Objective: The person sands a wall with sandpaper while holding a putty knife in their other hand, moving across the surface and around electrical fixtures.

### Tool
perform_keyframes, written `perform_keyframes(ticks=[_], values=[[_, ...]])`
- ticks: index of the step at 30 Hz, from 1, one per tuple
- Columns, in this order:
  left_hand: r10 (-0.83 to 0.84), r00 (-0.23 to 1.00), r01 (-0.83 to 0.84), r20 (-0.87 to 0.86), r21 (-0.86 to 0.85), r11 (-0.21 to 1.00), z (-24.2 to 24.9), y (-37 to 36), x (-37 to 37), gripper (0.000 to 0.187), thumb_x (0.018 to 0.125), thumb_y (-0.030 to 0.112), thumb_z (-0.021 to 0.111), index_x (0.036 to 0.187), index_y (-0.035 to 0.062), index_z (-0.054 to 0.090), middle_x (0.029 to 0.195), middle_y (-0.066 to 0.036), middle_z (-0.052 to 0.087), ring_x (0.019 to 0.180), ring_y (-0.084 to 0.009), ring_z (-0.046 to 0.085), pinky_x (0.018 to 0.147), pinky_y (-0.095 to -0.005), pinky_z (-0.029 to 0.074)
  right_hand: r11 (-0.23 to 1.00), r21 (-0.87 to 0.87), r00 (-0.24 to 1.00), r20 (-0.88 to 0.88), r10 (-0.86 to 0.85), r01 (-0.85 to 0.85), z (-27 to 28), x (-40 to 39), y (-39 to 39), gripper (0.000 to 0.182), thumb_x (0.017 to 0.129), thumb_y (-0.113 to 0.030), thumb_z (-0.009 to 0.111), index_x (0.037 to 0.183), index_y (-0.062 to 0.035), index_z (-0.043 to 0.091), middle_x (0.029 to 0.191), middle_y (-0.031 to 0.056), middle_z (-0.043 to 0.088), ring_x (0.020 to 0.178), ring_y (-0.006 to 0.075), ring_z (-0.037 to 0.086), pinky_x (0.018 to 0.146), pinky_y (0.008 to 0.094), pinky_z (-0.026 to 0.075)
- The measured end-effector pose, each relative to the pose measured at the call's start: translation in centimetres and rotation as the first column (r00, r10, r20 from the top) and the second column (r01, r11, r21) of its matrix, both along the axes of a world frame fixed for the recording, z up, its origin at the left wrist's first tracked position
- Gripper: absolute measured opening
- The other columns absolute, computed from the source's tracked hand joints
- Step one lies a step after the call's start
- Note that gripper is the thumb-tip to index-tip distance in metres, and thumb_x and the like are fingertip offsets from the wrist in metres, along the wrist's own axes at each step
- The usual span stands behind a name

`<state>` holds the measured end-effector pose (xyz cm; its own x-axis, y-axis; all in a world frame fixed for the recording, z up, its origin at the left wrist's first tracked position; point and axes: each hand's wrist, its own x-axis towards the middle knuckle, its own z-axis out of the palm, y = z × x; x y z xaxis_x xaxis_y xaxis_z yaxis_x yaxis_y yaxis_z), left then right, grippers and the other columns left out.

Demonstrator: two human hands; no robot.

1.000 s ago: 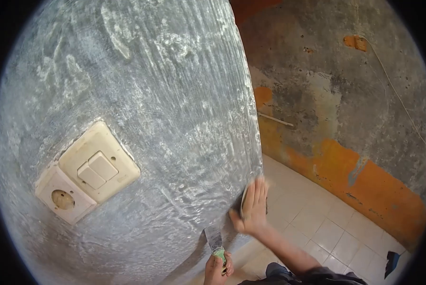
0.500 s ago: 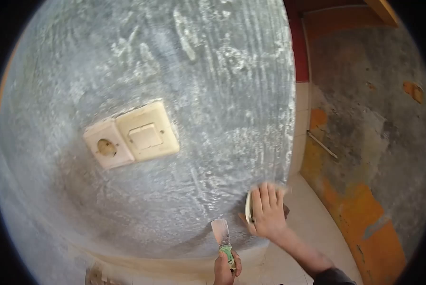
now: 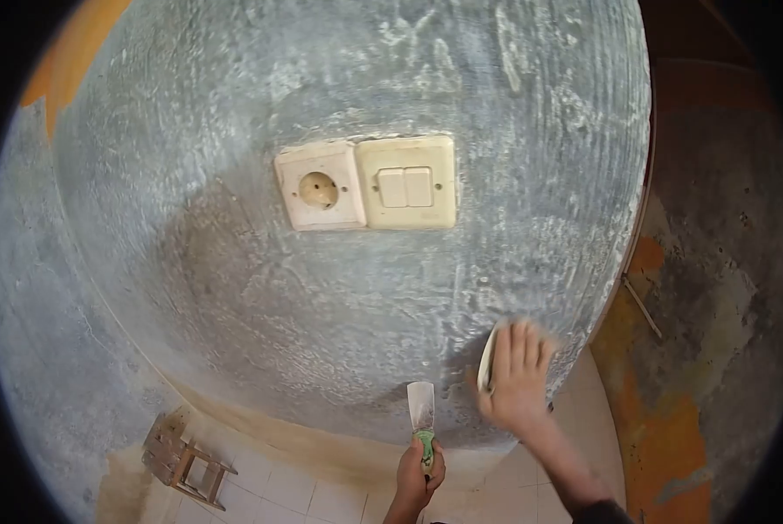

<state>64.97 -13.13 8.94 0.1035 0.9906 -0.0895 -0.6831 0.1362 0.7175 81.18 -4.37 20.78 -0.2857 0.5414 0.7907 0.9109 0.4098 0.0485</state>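
Note:
My left hand (image 3: 410, 479) is wrapped round the green handle of a putty knife (image 3: 421, 409), its blade pointing up in front of the wall. To the right, my right hand (image 3: 520, 389) presses a pale-edged flat pad (image 3: 487, 360) against the lower right of the grey wall (image 3: 356, 301). The fingers lie stretched over the pad and cover most of it, so only its left edge shows. Light, rough streaks mark the wall's surface.
A wall socket (image 3: 308, 194) and a double light switch (image 3: 407, 182) sit side by side above my hands. A small wooden stool (image 3: 201, 473) stands on the tiled floor (image 3: 278, 493) at lower left. Another wall, patched grey and orange (image 3: 662, 437), runs along the right.
The camera view has turned, so the socket and switch appear farther right and more level, and the stool shows more fully. Both hands keep their holds; the right stays at the wall.

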Motion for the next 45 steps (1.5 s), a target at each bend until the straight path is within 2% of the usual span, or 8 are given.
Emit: perform_keyframes(ticks=[4, 11, 19, 26, 33, 35, 41, 45], values=[[0.021, 0.999, -0.022, 0.028, 0.016, 1.000, 0.5, 0.7, -2.4, 0.043, 0.099, 0.041, 0.030, 0.096, 0.0031, 0.050, 0.055, -0.004, 0.042, 0.034, -0.0100, 0.029, 0.032, -0.0234, 0.022, 0.988, -0.141, 0.996, 0.066, -0.061, 0.070, -6.4, -2.0, -0.3, 0.077, 0.070, -0.027, 0.060, 0.133, 0.0092, 0.035, 0.131, 0.0292, 0.038, 0.119, 0.0444, 0.039, 0.096, 0.0593, 0.024], [-0.006, 0.996, 0.011, -0.083, 0.065, 0.998, 2.0, 1.6, -9.1, 0.043, 0.098, 0.040, 0.033, 0.103, 0.0012, 0.051, 0.065, -0.005, 0.049, 0.037, -0.0113, 0.037, 0.033, -0.0228, 0.026, 0.978, 0.181, 0.983, -0.164, -0.077, 0.106, 6.5, -7.2, 1.4, 0.080, 0.077, -0.032, 0.061, 0.135, 0.0127, 0.028, 0.141, 0.0328, 0.026, 0.133, 0.0502, 0.019, 0.103, 0.0631, 0.011], [-0.165, 0.984, 0.168, -0.060, 0.040, 0.985, 3.5, 2.7, -18.3, 0.037, 0.096, 0.033, 0.042, 0.111, 0.0005, 0.048, 0.073, -0.005, 0.050, 0.046, -0.0103, 0.042, 0.034, -0.0215, 0.028, 0.989, -0.070, 0.959, -0.245, -0.143, 0.130, -12.0, -16.9, 1.8, 0.086, 0.080, -0.036, 0.061, 0.134, 0.0175, 0.022, 0.139, 0.0409, 0.019, 0.132, 0.0558, 0.013, 0.104, 0.0652, 0.008], [-0.185, 0.943, 0.209, -0.276, 0.062, 0.976, 5.6, 3.4, -22.8, 0.035, 0.098, 0.029, 0.042, 0.116, -0.0002, 0.046, 0.072, -0.005, 0.048, 0.047, -0.0085, 0.040, 0.037, -0.0207, 0.030, 0.974, 0.090, 0.929, -0.329, -0.167, 0.207, 2.6, -20.3, 2.5, 0.084, 0.083, -0.030, 0.059, 0.139, 0.0143, 0.014, 0.145, 0.0346, 0.013, 0.137, 0.0487, 0.008, 0.107, 0.0604, 0.005], [-0.173, 0.943, 0.205, -0.283, 0.087, 0.975, 3.6, 3.3, -23.4, 0.039, 0.099, 0.037, 0.036, 0.114, 0.0029, 0.045, 0.063, -0.002, 0.043, 0.041, -0.0077, 0.033, 0.038, -0.0219, 0.028, 0.977, -0.011, 0.961, -0.179, -0.209, 0.211, -13.5, -23.6, 2.9, 0.085, 0.080, -0.037, 0.061, 0.132, 0.0184, 0.023, 0.138, 0.0401, 0.021, 0.130, 0.0562, 0.017, 0.103, 0.0660, 0.008], [-0.146, 0.952, 0.173, -0.270, 0.080, 0.982, 3.0, 2.9, -23.3, 0.038, 0.099, 0.038, 0.036, 0.114, 0.0030, 0.045, 0.063, -0.002, 0.042, 0.041, -0.0073, 0.032, 0.038, -0.0218, 0.027, 0.978, -0.145, 0.971, -0.166, -0.170, 0.147, -12.9, -24.0, 2.5, 0.088, 0.082, -0.033, 0.056, 0.137, 0.0177, 0.010, 0.142, 0.0411, 0.007, 0.133, 0.0569, 0.002, 0.105, 0.0648, 0.001], [-0.075, 0.967, 0.086, -0.244, 0.034, 0.996, 2.4, 2.0, -23.6, 0.036, 0.100, 0.035, 0.034, 0.114, 0.0036, 0.046, 0.065, -0.001, 0.042, 0.042, -0.0050, 0.031, 0.038, -0.0203, 0.024, 0.985, 0.101, 0.976, -0.182, -0.116, 0.136, 3.2, -24.8, 3.5, 0.082, 0.082, -0.033, 0.058, 0.135, 0.0160, 0.020, 0.142, 0.0374, 0.016, 0.133, 0.0521, 0.012, 0.105, 0.0607, 0.006], [-0.007, 0.965, 0.019, -0.261, 0.047, 0.999, 1.4, 2.0, -24.1, 0.036, 0.100, 0.035, 0.034, 0.114, 0.0040, 0.047, 0.063, -0.001, 0.041, 0.042, -0.0052, 0.031, 0.038, -0.0202, 0.024, 0.990, 0.080, 0.988, -0.113, -0.109, 0.119, -1.0, -25.5, 3.9, 0.084, 0.082, -0.031, 0.057, 0.138, 0.0154, 0.014, 0.145, 0.0367, 0.010, 0.136, 0.0512, 0.004, 0.108, 0.0594, 0.000]])
